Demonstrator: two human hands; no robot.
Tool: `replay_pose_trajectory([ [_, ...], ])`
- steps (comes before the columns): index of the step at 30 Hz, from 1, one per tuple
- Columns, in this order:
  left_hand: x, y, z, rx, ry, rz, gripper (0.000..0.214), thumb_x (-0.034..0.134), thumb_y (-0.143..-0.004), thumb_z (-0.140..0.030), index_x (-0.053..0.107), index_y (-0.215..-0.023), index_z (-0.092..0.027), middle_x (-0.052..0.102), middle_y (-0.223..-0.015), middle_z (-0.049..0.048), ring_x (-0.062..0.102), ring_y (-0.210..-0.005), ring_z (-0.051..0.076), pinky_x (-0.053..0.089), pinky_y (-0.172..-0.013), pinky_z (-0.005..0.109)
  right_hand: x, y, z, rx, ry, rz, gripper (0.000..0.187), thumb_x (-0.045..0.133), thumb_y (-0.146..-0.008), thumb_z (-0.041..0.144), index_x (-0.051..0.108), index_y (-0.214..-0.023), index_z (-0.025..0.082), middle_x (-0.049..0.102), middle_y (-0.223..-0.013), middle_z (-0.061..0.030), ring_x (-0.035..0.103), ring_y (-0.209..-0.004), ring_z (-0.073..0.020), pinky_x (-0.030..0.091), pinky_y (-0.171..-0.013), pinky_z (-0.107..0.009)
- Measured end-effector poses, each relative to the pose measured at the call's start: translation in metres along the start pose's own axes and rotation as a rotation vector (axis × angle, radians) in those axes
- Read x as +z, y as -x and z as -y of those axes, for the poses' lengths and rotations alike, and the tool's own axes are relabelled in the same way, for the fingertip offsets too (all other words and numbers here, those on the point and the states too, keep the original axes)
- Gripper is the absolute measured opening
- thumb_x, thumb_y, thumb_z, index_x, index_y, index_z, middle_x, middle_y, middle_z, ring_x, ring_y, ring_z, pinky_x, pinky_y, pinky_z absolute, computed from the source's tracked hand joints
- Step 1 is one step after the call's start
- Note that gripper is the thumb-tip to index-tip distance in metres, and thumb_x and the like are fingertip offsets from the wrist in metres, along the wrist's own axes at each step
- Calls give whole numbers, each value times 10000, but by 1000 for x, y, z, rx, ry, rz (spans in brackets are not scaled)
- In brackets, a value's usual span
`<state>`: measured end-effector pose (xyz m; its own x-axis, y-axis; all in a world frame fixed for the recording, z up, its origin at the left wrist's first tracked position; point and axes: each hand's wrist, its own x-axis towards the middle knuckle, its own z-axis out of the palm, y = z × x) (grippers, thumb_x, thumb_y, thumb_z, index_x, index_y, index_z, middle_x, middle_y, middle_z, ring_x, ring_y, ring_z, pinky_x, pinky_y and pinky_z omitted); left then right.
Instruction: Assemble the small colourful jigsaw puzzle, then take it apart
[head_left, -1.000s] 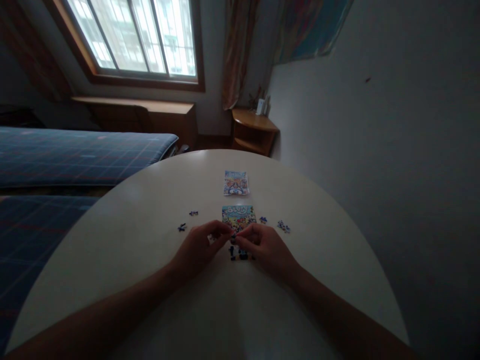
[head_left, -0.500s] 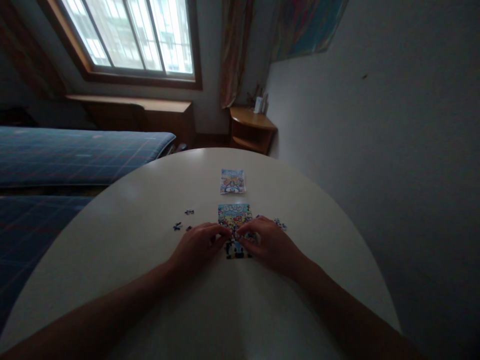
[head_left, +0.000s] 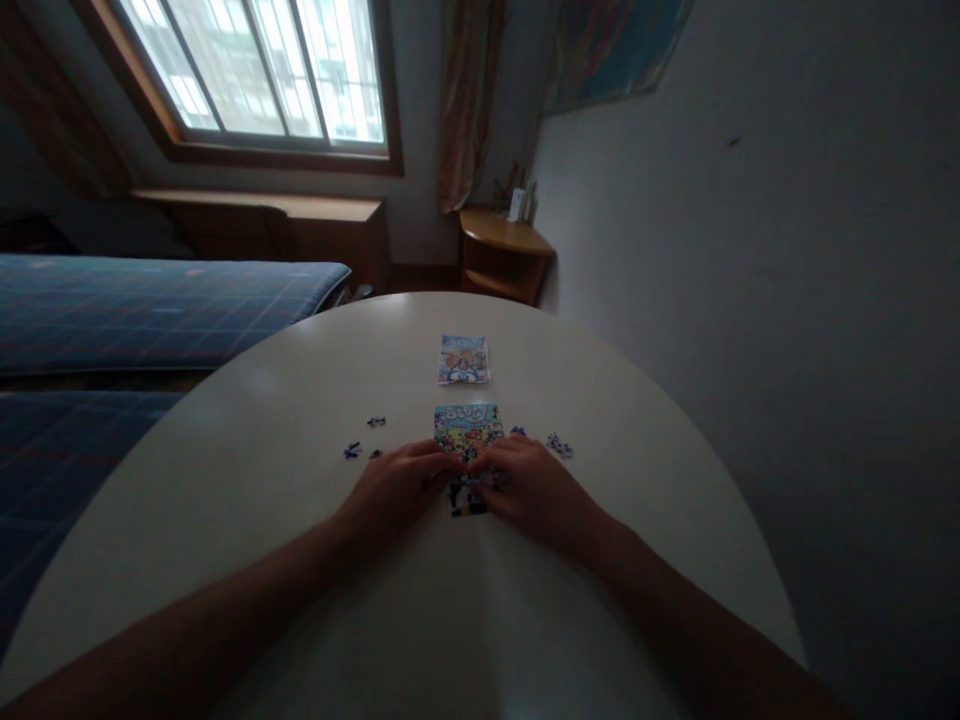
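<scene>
A small, partly built colourful jigsaw puzzle [head_left: 468, 428] lies in the middle of the round white table [head_left: 420, 620]. My left hand [head_left: 396, 490] and my right hand [head_left: 531, 488] rest on its near part, fingertips pressed together over the pieces at its centre. The fingers of both hands are curled and pinched; what they hold is too small and dark to name. Loose dark pieces [head_left: 361, 442] lie left of my left hand. A few more loose pieces [head_left: 559, 446] lie just right of my right hand.
A small picture card [head_left: 463, 360] lies beyond the puzzle. A bed with a blue checked cover [head_left: 150, 300] stands left of the table. A wooden corner shelf [head_left: 504, 250] and a window [head_left: 262, 70] are behind. A plain wall [head_left: 750, 250] runs close along the right.
Both hands have shifted slightly forward and closer together over the puzzle's near edge. The view has dipped a little; the loose pieces and the card have not moved.
</scene>
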<state>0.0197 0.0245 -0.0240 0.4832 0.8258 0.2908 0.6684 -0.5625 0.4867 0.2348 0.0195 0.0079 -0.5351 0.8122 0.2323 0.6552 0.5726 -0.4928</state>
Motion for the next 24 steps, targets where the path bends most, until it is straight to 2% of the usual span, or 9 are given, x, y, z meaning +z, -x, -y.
replay_pose_trajectory([
  [9, -1, 0, -1, 25, -1, 18, 240, 556, -949, -177, 729, -1079, -281, 728, -1067, 16, 705, -877, 169, 547, -771, 278, 3, 1, 0, 38, -23, -11, 207, 715, -774, 133, 706, -966, 210, 699, -1002, -56, 628, -976, -214, 463, -894, -364],
  [19, -5, 0, 0, -44, -49, -28, 208, 555, -938, -178, 727, -1024, -256, 750, -990, 19, 703, -822, 176, 541, -743, 288, 3, 2, 1, 60, -36, -18, 195, 721, -784, 161, 694, -970, 212, 688, -1002, -56, 618, -987, -216, 456, -912, -373],
  [24, -13, 0, 1, -41, -91, -19, 186, 555, -935, -196, 712, -1014, -256, 725, -987, 23, 673, -866, 186, 527, -766, 305, 2, 1, 2, 75, -26, -13, 187, 728, -789, 182, 696, -972, 204, 687, -1019, -70, 620, -1003, -227, 459, -924, -388],
])
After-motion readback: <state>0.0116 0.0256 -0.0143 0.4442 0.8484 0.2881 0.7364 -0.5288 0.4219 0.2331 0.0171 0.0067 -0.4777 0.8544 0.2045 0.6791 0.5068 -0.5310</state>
